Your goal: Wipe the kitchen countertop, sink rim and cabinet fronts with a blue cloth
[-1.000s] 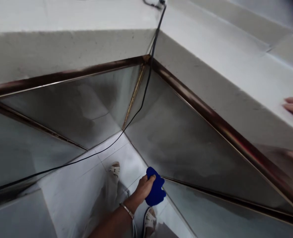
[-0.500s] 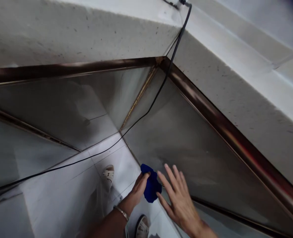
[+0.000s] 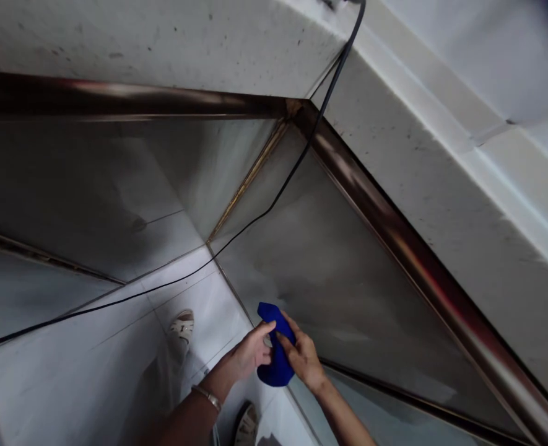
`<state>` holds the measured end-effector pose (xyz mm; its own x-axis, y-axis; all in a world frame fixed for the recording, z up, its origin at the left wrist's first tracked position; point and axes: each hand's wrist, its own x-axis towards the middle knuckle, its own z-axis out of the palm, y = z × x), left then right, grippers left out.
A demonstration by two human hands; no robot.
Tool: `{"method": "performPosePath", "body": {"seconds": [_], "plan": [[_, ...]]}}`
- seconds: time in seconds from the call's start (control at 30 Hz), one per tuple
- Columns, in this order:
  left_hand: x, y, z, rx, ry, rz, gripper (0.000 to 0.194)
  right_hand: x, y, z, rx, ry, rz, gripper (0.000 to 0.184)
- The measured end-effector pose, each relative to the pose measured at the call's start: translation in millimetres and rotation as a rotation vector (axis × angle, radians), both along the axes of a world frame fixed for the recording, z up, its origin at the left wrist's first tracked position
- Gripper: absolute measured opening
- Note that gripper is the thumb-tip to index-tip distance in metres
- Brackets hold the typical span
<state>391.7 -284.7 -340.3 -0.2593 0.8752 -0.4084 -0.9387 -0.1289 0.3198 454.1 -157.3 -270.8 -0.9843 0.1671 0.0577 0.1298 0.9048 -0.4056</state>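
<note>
A blue cloth (image 3: 275, 350) is bunched between both my hands low in the middle of the view. My left hand (image 3: 248, 356) grips its left side, a bracelet on that wrist. My right hand (image 3: 303, 356) is closed on its right side, fingers pinching the fabric. The cloth sits close against the lower part of a glossy grey cabinet panel (image 3: 339, 279) framed by a dark brown metal strip (image 3: 408, 248).
A black cable (image 3: 264, 214) hangs from the stone counter (image 3: 441, 155) above and trails left across the second cabinet panel (image 3: 116, 186). My sandalled feet (image 3: 183, 325) stand on the white tiled floor (image 3: 92, 371) in the corner.
My right hand came down from the counter edge, reached in with fingers spread, and now grips the cloth together with my left hand. The view tilted downward and left.
</note>
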Motion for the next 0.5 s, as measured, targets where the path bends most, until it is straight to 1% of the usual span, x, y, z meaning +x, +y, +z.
{"method": "performPosePath", "body": {"seconds": [0.03,0.07,0.13,0.2,0.27,0.3,0.37,0.43,0.5], "plan": [[-4,-1,2.9,0.02,-0.005,-0.005,0.097,3,3,10.7,0.012,0.023,-0.01,0.039],[-8,-1,5.5,0.029,0.006,0.008,0.098,7,7,23.7,0.031,0.06,-0.019,0.04],[-15,-3,8.7,-0.028,0.042,0.056,0.089,19,14,54.1,0.109,0.183,-0.027,0.046],[-19,-5,7.9,-0.135,0.075,0.09,0.078,32,22,83.6,0.291,0.388,-0.025,0.054],[-19,-6,3.3,-0.192,0.092,0.096,0.071,41,33,104.5,0.539,0.601,-0.044,0.061],[-18,-6,0.2,-0.202,0.099,0.086,0.07,42,40,110.2,0.664,0.663,-0.052,0.062],[-16,-6,-5.8,-0.211,0.116,0.07,0.069,36,55,112.4,0.886,0.702,-0.044,0.057],[-14,-6,-9.5,-0.228,0.12,0.072,0.07,22,66,104.9,1.031,0.661,0.008,0.052],[-14,-5,-9.7,-0.243,0.12,0.086,0.07,4,70,91.0,1.086,0.611,0.046,0.054]]}}
